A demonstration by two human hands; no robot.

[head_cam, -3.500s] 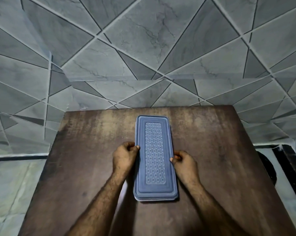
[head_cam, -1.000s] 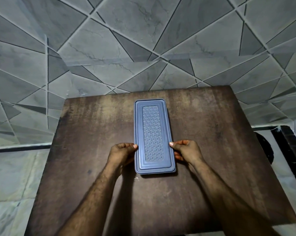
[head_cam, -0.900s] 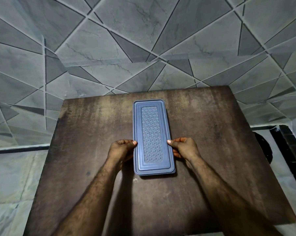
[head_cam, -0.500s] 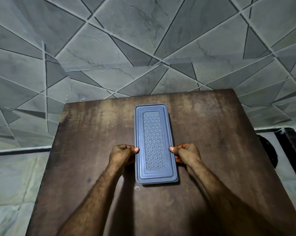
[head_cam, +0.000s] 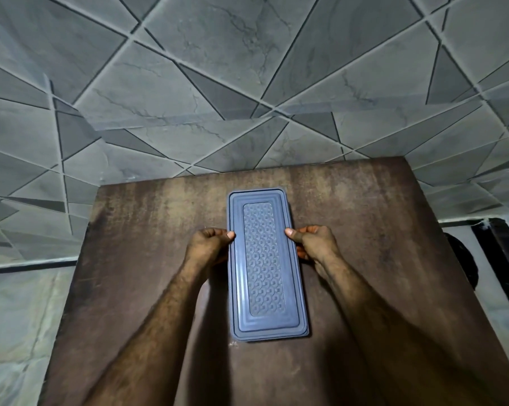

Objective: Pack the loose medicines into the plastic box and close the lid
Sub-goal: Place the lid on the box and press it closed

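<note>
on the table, lidded box points away lengthwise, each hand pinching its side.

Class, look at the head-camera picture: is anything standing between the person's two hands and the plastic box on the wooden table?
Nothing visible does. The left hand and the right hand are already at the long sides of the plastic box, thumbs on the rim of its lid. The wooden table around it shows no loose items.

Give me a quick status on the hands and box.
Left hand, right hand gripping box's long sides. Box on table, lid on. Nothing in the way.
</note>
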